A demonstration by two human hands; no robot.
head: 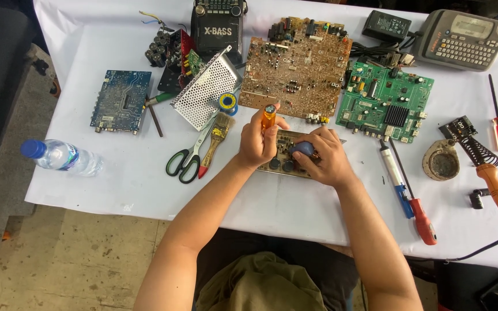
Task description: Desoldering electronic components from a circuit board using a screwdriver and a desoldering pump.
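My left hand (256,142) is closed around an orange-handled screwdriver (268,115), held upright over a small brown circuit board (283,164) near the table's front. On that same board rests my right hand (325,156), its fingers wrapped over a blue-grey part (303,148). The screwdriver's tip is hidden behind my hands. A white cloth (116,184) covers the table beneath.
A large brown board (295,69), a green board (384,101), a blue board (120,101) and a perforated metal cover (206,89) lie behind. Scissors (188,158), a brush (217,138), a water bottle (61,156), a soldering iron (494,181), a desoldering pump (393,173) and a red screwdriver (422,219) surround.
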